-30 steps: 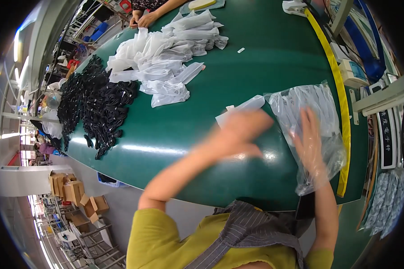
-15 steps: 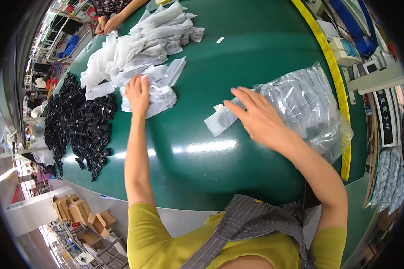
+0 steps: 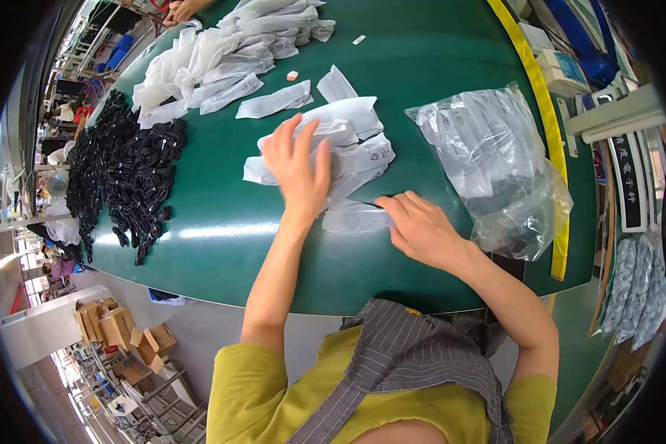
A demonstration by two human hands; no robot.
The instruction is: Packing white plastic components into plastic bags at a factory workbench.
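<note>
My left hand (image 3: 300,166) lies with spread fingers on a loose group of frosted white plastic sleeves (image 3: 370,159), some with small dark print. Between the thumb and fingers of my right hand (image 3: 429,233) is the right end of a single white sleeve (image 3: 351,220), nearer to me than the group. A thin dark line shows by the right fingertips; I cannot make out what it is. Beyond my left hand, one more sleeve (image 3: 275,100) lies apart. To the right rests a large clear bag (image 3: 522,222) filled with similar white sleeves.
A big heap of white sleeves (image 3: 233,48) covers the far left of the green table (image 3: 237,259). Bundled black cables (image 3: 137,177) are piled at the left. Yellow tape (image 3: 544,111) runs along the right side. At the far left edge another person's hands (image 3: 185,9) show.
My left hand has moved right and nearer, and a group of sleeves has come away from the heap with it. My right hand has moved nearer and now pinches the single sleeve.
</note>
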